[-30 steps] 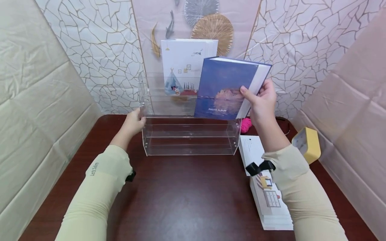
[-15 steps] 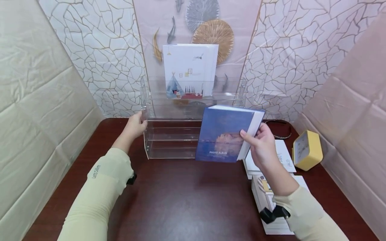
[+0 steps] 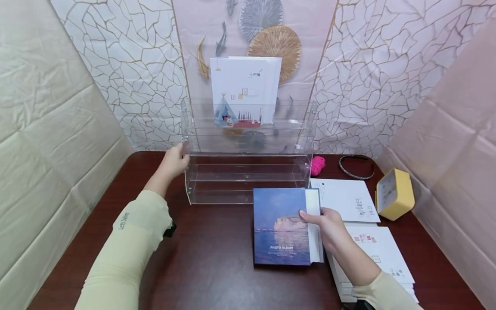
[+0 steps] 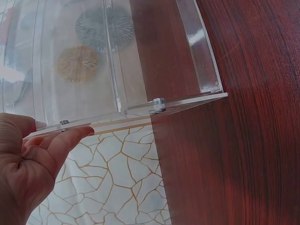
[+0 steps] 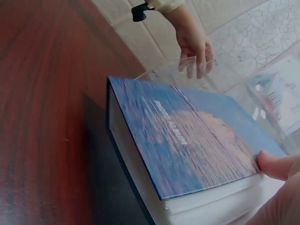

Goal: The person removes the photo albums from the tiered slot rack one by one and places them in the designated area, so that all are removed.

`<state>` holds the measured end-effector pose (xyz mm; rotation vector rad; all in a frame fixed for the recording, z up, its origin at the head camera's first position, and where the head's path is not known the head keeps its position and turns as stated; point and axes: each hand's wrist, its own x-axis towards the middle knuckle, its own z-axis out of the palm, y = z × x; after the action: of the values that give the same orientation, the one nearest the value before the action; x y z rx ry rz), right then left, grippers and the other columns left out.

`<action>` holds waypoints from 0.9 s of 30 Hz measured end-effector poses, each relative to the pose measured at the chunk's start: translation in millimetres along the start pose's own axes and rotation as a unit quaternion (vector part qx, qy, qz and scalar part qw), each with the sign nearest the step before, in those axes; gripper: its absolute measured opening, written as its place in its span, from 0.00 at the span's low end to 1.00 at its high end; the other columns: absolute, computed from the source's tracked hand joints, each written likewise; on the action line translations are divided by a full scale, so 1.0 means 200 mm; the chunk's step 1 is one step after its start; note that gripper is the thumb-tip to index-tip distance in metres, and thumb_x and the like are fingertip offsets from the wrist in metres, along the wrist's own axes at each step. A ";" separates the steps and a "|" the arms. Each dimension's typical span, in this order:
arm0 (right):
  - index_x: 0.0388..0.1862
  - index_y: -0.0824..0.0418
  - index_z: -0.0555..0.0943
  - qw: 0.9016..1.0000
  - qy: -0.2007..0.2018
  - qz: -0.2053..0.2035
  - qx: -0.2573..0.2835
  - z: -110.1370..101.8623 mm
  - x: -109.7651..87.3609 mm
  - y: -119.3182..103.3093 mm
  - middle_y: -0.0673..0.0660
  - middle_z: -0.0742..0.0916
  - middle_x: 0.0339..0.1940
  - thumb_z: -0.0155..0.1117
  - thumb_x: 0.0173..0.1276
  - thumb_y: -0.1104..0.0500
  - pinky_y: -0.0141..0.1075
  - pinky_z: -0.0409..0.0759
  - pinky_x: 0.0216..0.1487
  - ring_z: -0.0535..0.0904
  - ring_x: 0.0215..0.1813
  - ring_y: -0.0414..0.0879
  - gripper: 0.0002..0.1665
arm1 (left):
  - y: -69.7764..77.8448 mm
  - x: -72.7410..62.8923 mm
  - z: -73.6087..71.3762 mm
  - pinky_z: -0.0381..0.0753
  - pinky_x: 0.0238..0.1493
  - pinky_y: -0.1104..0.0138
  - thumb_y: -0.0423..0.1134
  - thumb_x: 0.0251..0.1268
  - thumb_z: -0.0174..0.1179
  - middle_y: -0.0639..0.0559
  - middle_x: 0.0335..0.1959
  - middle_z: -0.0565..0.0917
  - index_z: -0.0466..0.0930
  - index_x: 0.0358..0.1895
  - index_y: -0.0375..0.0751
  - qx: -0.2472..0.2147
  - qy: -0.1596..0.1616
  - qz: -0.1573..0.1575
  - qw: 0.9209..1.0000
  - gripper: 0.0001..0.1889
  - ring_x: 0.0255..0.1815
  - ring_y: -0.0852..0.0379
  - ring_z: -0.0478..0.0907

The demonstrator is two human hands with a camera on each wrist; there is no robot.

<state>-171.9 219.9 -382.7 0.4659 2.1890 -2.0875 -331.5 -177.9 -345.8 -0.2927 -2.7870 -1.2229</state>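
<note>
In the head view my right hand [image 3: 331,228] grips a blue photo album [image 3: 280,215] by its right edge, thumb on the cover. The cover carries a seaside cliff picture and the words PHOTO ALBUM. The right wrist view shows the album [image 5: 187,129] tilted, with its thick white pages at the side. My left hand [image 3: 173,162] holds the left side panel of a clear acrylic tiered rack [image 3: 248,160]. Thumb and fingers pinch that panel's edge in the left wrist view. A white book [image 3: 248,88] with a tent drawing stands upright in the rack's top tier.
Right of the rack lie a white book [image 3: 345,193] and a stack of white books [image 3: 381,249]. A yellow clock [image 3: 399,193], a dark headband [image 3: 356,168] and a bright pink item [image 3: 317,165] are on the dark red table [image 3: 217,258]. Fabric walls enclose the table.
My right hand has brought the blue album down from in front of the rack's upper tiers to just above or on the table, toward me. The left hand stays at the rack's side.
</note>
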 end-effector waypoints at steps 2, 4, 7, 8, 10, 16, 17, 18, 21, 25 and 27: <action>0.57 0.78 0.66 1.000 -0.011 0.015 -0.012 0.00 0.00 0.03 0.56 0.81 0.38 0.67 0.61 0.61 0.30 0.77 0.40 0.77 0.38 0.40 0.33 | 0.00 0.00 0.00 0.79 0.34 0.58 0.30 0.69 0.44 0.34 0.34 0.77 0.66 0.59 0.29 -0.004 0.002 -0.002 1.000 0.17 0.34 0.45 0.79; 0.57 0.78 0.66 0.999 -0.017 0.028 -0.022 0.01 0.01 0.05 0.57 0.81 0.39 0.67 0.61 0.61 0.31 0.76 0.41 0.77 0.39 0.41 0.33 | 0.00 0.01 0.00 0.79 0.35 0.58 0.30 0.69 0.44 0.34 0.36 0.78 0.66 0.59 0.30 -0.005 0.003 -0.004 1.000 0.18 0.34 0.45 0.79; 0.57 0.80 0.66 0.998 -0.013 0.038 -0.042 0.02 0.02 0.08 0.59 0.80 0.41 0.68 0.60 0.60 0.31 0.75 0.42 0.76 0.41 0.43 0.34 | 0.00 0.01 0.00 0.79 0.36 0.58 0.30 0.69 0.44 0.32 0.39 0.78 0.66 0.60 0.29 -0.006 0.002 -0.006 1.000 0.18 0.34 0.44 0.80; 0.56 0.80 0.65 0.998 -0.011 0.040 -0.046 0.02 0.02 0.09 0.59 0.80 0.41 0.68 0.60 0.60 0.31 0.74 0.42 0.75 0.42 0.44 0.34 | 0.00 0.01 0.00 0.79 0.36 0.58 0.30 0.69 0.43 0.32 0.40 0.78 0.65 0.60 0.29 -0.006 0.001 -0.007 1.000 0.18 0.35 0.44 0.79; 0.56 0.80 0.65 0.998 -0.009 0.041 -0.054 0.02 0.04 0.10 0.60 0.79 0.40 0.68 0.60 0.60 0.32 0.74 0.41 0.74 0.41 0.45 0.34 | 0.00 0.01 0.00 0.79 0.37 0.57 0.30 0.69 0.43 0.31 0.42 0.78 0.65 0.61 0.30 -0.007 -0.001 -0.008 1.000 0.19 0.36 0.44 0.79; 0.57 0.83 0.62 0.995 -0.009 0.048 -0.092 0.02 0.07 0.14 0.64 0.77 0.43 0.66 0.61 0.60 0.34 0.75 0.38 0.75 0.39 0.47 0.36 | 0.00 0.00 0.00 0.78 0.37 0.56 0.30 0.69 0.43 0.31 0.39 0.78 0.64 0.61 0.29 -0.003 0.002 -0.005 1.000 0.19 0.36 0.43 0.79; 0.57 0.83 0.61 0.994 -0.009 0.050 -0.102 0.02 0.07 0.15 0.66 0.76 0.44 0.66 0.61 0.59 0.34 0.75 0.38 0.75 0.40 0.48 0.37 | 0.00 0.00 0.00 0.78 0.37 0.56 0.30 0.69 0.43 0.31 0.39 0.78 0.64 0.62 0.29 -0.002 0.000 -0.005 1.000 0.19 0.36 0.43 0.79; 0.58 0.84 0.61 0.992 -0.011 0.053 -0.110 0.03 0.07 0.16 0.67 0.76 0.45 0.66 0.61 0.59 0.36 0.76 0.40 0.75 0.41 0.50 0.38 | 0.00 0.00 0.00 0.78 0.38 0.56 0.30 0.69 0.43 0.31 0.39 0.78 0.64 0.62 0.29 -0.002 0.000 -0.006 1.000 0.19 0.36 0.43 0.79; 0.58 0.85 0.60 0.988 -0.006 0.047 -0.150 0.03 0.08 0.17 0.72 0.74 0.49 0.66 0.61 0.57 0.41 0.74 0.47 0.73 0.47 0.55 0.40 | 0.00 0.01 0.00 0.78 0.37 0.56 0.31 0.70 0.43 0.31 0.39 0.77 0.63 0.62 0.30 -0.007 -0.003 -0.010 1.000 0.20 0.37 0.43 0.79; 0.60 0.84 0.56 0.980 0.013 0.031 -0.194 0.04 0.07 0.18 0.76 0.70 0.55 0.66 0.59 0.57 0.52 0.66 0.58 0.68 0.55 0.62 0.44 | 0.00 0.01 0.00 0.78 0.37 0.56 0.30 0.70 0.43 0.31 0.41 0.77 0.64 0.62 0.30 -0.010 -0.004 -0.012 1.000 0.19 0.37 0.44 0.78; 0.62 0.83 0.54 0.977 0.021 0.021 -0.210 0.05 0.07 0.18 0.78 0.67 0.57 0.66 0.58 0.58 0.54 0.61 0.62 0.64 0.59 0.65 0.45 | 0.01 0.01 0.00 0.78 0.37 0.56 0.30 0.70 0.43 0.30 0.43 0.77 0.64 0.62 0.30 -0.008 -0.006 -0.011 1.000 0.19 0.37 0.44 0.78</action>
<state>-176.6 213.7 -421.6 0.5086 2.5238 -1.5402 -333.3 -177.2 -344.4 -0.2712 -2.7989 -1.2540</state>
